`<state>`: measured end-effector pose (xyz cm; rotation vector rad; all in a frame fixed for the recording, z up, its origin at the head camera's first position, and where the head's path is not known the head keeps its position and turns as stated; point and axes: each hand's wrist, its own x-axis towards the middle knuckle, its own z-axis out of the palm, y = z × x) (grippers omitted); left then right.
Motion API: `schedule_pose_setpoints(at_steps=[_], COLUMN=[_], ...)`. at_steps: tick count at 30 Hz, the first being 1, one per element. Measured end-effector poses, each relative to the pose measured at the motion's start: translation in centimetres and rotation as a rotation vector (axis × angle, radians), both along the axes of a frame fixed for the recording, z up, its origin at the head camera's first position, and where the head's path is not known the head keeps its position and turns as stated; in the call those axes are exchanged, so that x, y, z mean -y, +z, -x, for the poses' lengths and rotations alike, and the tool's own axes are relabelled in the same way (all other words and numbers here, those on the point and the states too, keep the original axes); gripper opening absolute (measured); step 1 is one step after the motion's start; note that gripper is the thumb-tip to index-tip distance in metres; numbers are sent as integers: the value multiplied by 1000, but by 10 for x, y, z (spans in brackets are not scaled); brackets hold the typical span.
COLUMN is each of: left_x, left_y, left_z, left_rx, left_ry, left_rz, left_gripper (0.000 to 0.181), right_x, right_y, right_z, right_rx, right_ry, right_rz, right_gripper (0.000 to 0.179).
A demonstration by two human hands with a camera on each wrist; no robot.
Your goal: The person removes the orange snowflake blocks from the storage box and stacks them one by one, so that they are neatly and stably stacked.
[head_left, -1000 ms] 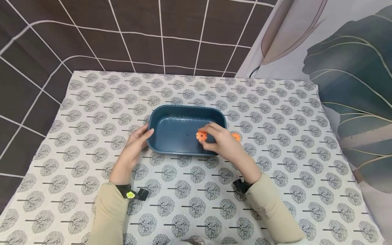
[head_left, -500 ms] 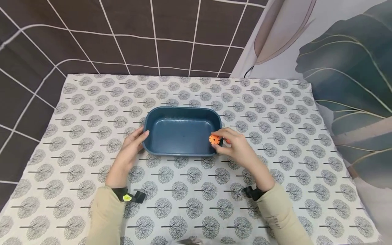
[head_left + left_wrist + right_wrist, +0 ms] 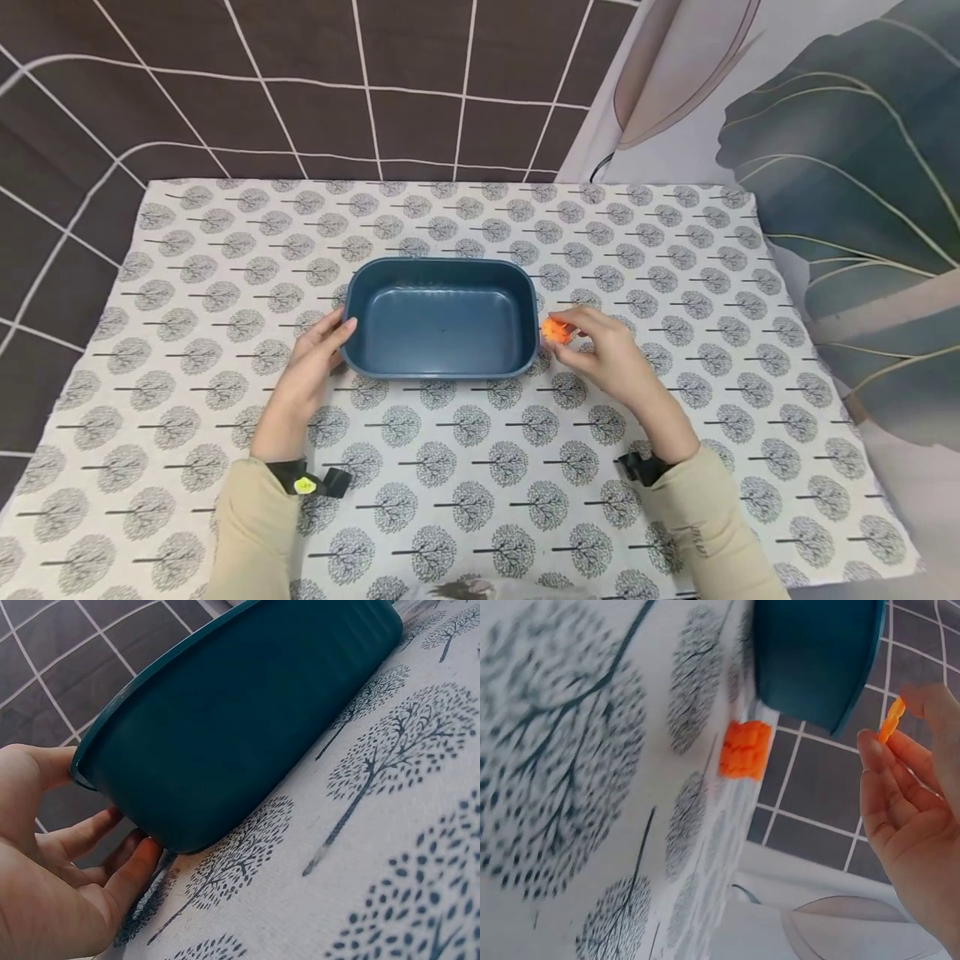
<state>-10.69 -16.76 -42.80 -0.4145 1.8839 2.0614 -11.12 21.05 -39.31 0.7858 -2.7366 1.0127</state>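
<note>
A dark blue rectangular plastic tub [image 3: 441,273] with rounded corners stands on the tablecloth, its bare floor visible in the head view. My left hand [image 3: 309,360] holds the tub's left end, the thumb at the rim and the fingers against the outer wall. Just off the tub's right end, my right hand [image 3: 611,354] pinches a thin orange notched disc [image 3: 891,720] between thumb and fingertips. A short stack of orange discs [image 3: 745,750] rests on the cloth beside the tub. In the head view, the held disc and the stack overlap and are hard to tell apart.
The cloth with printed trees [image 3: 480,467] covers the table around the tub. Behind it hangs a dark curtain with white grid lines [image 3: 300,117]. A pale leaf-patterned curtain [image 3: 847,208] borders the right side. Each wrist wears a black strap with a small camera.
My right hand has moved from over the tub's inside out past its right rim, with the orange disc still pinched. My left hand keeps its hold on the tub's left end.
</note>
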Motion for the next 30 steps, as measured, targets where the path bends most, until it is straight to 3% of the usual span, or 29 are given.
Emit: schedule_pose_setpoints(at_steps=[7, 14, 30], left_x=[3, 0, -1], left_y=[2, 3, -1], left_z=[0, 1, 0], left_rx=[3, 6, -16], left_ry=[7, 0, 14], left_rz=[-2, 6, -9], left_gripper=[69, 67, 67], right_x=[-4, -10, -13], right_y=[-7, -19, -26], right_z=[3, 9, 16], right_rx=[9, -40, -76], right_ry=[-1, 8, -79], right_rz=[-3, -18, -150], right_gripper=[39, 38, 38])
